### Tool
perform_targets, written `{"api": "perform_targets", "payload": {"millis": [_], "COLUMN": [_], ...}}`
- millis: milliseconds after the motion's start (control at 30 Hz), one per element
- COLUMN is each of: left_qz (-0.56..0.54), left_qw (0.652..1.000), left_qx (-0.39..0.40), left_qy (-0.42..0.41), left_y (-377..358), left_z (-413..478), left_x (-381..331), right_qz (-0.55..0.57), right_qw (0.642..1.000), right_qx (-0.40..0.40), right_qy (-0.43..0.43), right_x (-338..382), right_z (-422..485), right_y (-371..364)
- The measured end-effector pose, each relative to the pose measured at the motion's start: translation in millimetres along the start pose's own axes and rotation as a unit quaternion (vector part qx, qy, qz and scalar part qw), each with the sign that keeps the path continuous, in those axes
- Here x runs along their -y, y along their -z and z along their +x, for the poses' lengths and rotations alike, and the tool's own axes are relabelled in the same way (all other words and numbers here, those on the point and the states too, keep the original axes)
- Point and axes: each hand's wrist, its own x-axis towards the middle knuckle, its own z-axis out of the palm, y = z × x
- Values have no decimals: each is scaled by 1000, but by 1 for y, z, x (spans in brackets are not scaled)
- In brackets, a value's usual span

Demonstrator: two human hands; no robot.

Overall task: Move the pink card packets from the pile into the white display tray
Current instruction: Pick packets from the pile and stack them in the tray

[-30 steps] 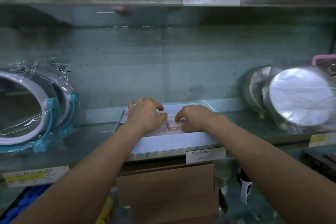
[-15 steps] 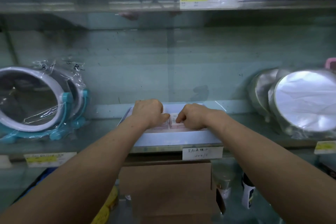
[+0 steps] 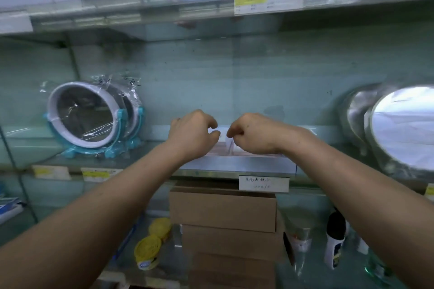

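Both hands were positioned above the white display tray (image 3: 237, 164), which sat at the front edge of the glass shelf (image 3: 77, 161). The left hand (image 3: 193, 134) had its fingers curled downward, thumb tip close to the forefinger; whether it held anything could not be determined. The right hand (image 3: 254, 134) was likewise curled, thumb and forefinger closed together just above a pale upright packet edge; contact could not be confirmed. The pink card packets (image 3: 223, 150) lay inside the tray, below and between the hands. Teal-framed mirrors (image 3: 85, 119) stood to the left and round mirrors (image 3: 404, 129) to the right. A handwritten label (image 3: 264, 183) hung below the tray, above stacked cardboard boxes (image 3: 223, 210).
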Motion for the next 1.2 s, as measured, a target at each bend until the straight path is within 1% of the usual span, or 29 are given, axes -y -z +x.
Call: {"api": "perform_targets", "payload": {"millis": [133,233,300,400,500,667,733,800,867,1000,1067,1200], "left_qz": [-24,-33,-15,57,93,130,136,145,158,158,155,138], "left_qw": [999,999,998,988,966,926,906,885,864,854,852,849], "left_qx": [-21,-17,3,78,156,249,278,302,325,344,348,347], "left_qy": [15,36,66,118,184,253,287,323,351,355,360,374], "left_y": [21,30,32,24,4,-46,-62,-75,-86,-99,-97,-91], "left_z": [-51,-87,-103,-120,-132,-155,-166,-175,-184,-202,-209,-223], "left_x": [5,14,24,45,75,129,143,157,169,185,188,200], "right_qz": [0,11,3,-19,-36,-35,-54,-62,-71,-99,-93,-94], "right_qw": [998,993,989,982,977,968,965,966,963,951,950,952], "right_qx": [-24,-27,-1,49,117,200,217,216,221,258,270,262], "right_qy": [60,116,151,179,174,146,136,125,135,139,129,126], "right_x": [28,50,63,81,95,114,119,122,124,131,136,155], "right_z": [-26,-47,-55,-55,-45,-27,-24,-21,-16,-16,-13,-12], "right_y": [-5,-13,-25,-54,-91,-161,-183,-203,-224,-245,-252,-262]}}
